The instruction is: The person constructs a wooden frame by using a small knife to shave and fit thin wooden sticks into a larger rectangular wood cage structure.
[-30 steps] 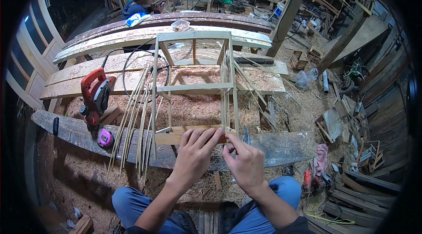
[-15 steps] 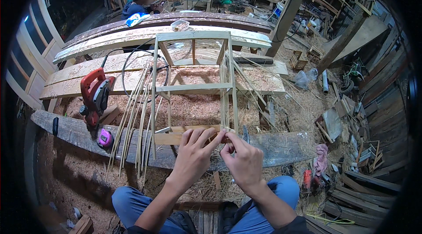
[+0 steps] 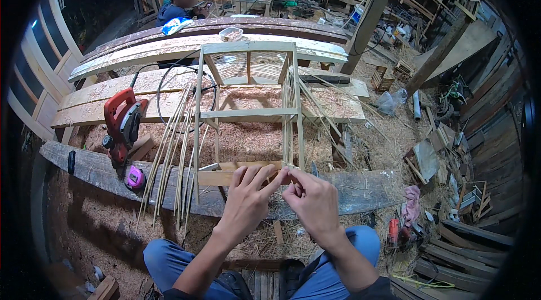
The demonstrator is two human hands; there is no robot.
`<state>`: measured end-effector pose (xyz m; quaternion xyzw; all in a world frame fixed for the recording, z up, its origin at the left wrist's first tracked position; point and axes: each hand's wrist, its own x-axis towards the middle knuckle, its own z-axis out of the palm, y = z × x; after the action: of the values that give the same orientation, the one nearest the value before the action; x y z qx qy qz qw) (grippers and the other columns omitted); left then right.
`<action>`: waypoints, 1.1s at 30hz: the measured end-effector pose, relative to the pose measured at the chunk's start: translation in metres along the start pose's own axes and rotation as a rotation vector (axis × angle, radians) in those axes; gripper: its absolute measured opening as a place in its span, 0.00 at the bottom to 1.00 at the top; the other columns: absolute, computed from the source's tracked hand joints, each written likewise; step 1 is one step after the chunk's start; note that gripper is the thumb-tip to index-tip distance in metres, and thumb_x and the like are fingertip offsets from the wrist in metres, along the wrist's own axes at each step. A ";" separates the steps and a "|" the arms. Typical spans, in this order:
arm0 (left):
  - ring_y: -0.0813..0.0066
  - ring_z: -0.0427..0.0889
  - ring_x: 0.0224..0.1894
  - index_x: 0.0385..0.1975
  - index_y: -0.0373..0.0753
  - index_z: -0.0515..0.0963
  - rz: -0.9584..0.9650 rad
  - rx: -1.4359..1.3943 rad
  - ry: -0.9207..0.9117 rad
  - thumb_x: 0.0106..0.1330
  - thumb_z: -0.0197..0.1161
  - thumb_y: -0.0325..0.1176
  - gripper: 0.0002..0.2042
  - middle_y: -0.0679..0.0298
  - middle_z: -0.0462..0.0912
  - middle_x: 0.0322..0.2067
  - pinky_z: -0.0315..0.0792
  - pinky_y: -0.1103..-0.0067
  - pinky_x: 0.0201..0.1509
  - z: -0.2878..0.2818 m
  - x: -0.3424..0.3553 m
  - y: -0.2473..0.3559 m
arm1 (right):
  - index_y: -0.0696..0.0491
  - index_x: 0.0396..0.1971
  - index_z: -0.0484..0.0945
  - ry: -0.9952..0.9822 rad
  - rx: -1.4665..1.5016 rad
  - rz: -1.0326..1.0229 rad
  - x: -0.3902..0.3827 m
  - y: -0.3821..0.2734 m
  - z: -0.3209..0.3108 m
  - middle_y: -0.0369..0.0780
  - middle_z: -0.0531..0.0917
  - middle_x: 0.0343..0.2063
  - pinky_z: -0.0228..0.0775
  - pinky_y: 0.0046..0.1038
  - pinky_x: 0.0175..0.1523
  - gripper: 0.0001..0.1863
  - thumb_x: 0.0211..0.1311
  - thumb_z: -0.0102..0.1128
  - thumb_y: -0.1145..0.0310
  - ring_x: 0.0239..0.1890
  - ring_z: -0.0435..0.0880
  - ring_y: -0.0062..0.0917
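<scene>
A light wooden frame [image 3: 248, 113] with open sides and thin sticks [image 3: 289, 131] running along its right side stands in front of me. My left hand [image 3: 248, 196] reaches to the frame's near right corner, fingers bent over the near rail [image 3: 217, 178] and its fingertips closed. Beside it, my right hand [image 3: 313, 201] is curled in a pinch, its index fingertip meeting the left hand's fingertips at that corner. Whatever lies between the fingertips is too small and covered to make out. A bundle of thin sticks [image 3: 163, 159] leans at the frame's left.
A red power planer [image 3: 121, 122] and a purple tape measure [image 3: 135, 177] rest on the near plank [image 3: 360, 190], left of the frame. Shaving-covered boards [image 3: 96, 97] lie beyond. Another person [image 3: 179, 4] sits at the back. A wooden post [image 3: 369, 18] stands at the right.
My right hand has shifted very slightly at the corner, its fingertips still against the left hand's. The left hand, the frame and the tools stay in place.
</scene>
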<state>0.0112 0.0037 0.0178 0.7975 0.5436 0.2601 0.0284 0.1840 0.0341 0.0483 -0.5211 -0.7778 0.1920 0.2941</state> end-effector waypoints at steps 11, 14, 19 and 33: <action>0.61 0.75 0.61 0.66 0.42 0.76 0.017 -0.002 0.026 0.51 0.64 0.20 0.35 0.60 0.78 0.56 0.63 0.64 0.68 0.000 0.001 -0.002 | 0.58 0.43 0.86 -0.177 0.211 0.103 0.017 -0.006 -0.022 0.49 0.84 0.23 0.77 0.39 0.36 0.15 0.56 0.68 0.70 0.27 0.86 0.42; 0.61 0.75 0.61 0.66 0.42 0.76 0.018 0.005 0.021 0.52 0.64 0.20 0.35 0.60 0.78 0.56 0.63 0.64 0.68 0.001 0.001 0.000 | 0.59 0.41 0.87 -0.191 0.222 0.129 0.023 -0.001 -0.026 0.48 0.82 0.20 0.75 0.35 0.33 0.15 0.54 0.69 0.69 0.22 0.84 0.35; 0.61 0.74 0.61 0.67 0.42 0.76 0.016 0.003 0.012 0.52 0.64 0.19 0.35 0.59 0.78 0.57 0.62 0.64 0.69 0.002 0.000 -0.001 | 0.62 0.42 0.88 -0.312 0.298 0.173 0.035 0.006 -0.034 0.33 0.80 0.19 0.69 0.22 0.30 0.15 0.53 0.71 0.73 0.23 0.75 0.11; 0.61 0.75 0.61 0.68 0.44 0.75 0.017 -0.003 0.011 0.51 0.63 0.19 0.37 0.59 0.78 0.57 0.62 0.64 0.69 -0.004 0.001 0.001 | 0.62 0.41 0.87 -0.599 0.501 0.247 0.060 0.029 -0.043 0.30 0.82 0.21 0.65 0.18 0.27 0.12 0.56 0.70 0.75 0.23 0.75 0.09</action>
<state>0.0105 0.0034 0.0216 0.8006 0.5366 0.2656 0.0246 0.2160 0.1002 0.0783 -0.4438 -0.6899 0.5527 0.1470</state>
